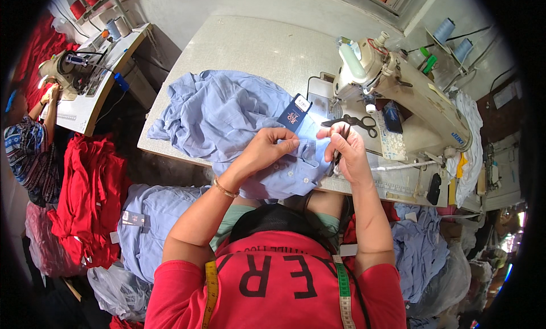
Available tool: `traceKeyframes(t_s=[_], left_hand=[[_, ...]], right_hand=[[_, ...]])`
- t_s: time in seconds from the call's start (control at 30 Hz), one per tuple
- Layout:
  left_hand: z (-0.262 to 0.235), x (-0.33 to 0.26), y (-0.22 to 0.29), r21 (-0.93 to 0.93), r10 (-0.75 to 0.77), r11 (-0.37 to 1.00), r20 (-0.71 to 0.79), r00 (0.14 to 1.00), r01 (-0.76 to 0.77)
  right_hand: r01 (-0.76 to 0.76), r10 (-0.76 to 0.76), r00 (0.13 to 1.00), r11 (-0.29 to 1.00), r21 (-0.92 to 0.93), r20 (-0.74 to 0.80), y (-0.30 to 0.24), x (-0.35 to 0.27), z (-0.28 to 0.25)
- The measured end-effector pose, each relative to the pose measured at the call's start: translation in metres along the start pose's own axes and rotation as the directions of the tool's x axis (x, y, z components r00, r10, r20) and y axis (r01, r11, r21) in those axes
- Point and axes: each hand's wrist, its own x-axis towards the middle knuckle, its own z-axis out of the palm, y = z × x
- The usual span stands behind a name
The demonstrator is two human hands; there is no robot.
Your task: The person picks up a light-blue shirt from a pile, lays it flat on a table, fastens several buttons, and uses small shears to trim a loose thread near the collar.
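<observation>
A light blue shirt [222,116] lies bunched on the sewing table [256,50], with a dark blue hang tag [294,114] on it. My left hand [267,150] pinches the shirt fabric near the button placket. My right hand [346,150] holds a small dark thread snip against the same spot, fingers closed around it. Both hands meet just in front of the sewing machine [398,84].
Black scissors [355,122] lie on the machine bed. Thread cones [452,36] stand at the back right. Piles of blue shirts [145,221] and red garments [91,198] sit left of me. Another person [28,141] works at a far-left machine.
</observation>
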Motion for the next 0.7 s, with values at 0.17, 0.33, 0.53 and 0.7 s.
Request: traceKeyframes(t_s=[0.17,0.33,0.53,0.7], left_hand=[[0.001,0.000,0.003,-0.016,-0.032,0.999,0.007,0.999,0.032],[0.001,0.000,0.002,0.141,0.029,0.989,0.074,0.997,-0.039],[0.001,-0.002,0.014,0.152,0.009,0.988,0.175,0.984,-0.036],[-0.002,-0.003,0.004,0.122,0.055,0.989,0.196,0.979,-0.081]], right_hand=[[0.108,-0.098,0.994,0.822,-0.559,0.047,0.006,0.000,0.002],[0.390,-0.301,0.894,0.159,-0.907,0.332,0.006,-0.004,0.013],[0.295,-0.192,0.955,0.553,-0.779,0.226,0.006,-0.001,0.015],[0.453,-0.466,0.812,0.120,-0.884,0.352,0.027,0.002,0.013]])
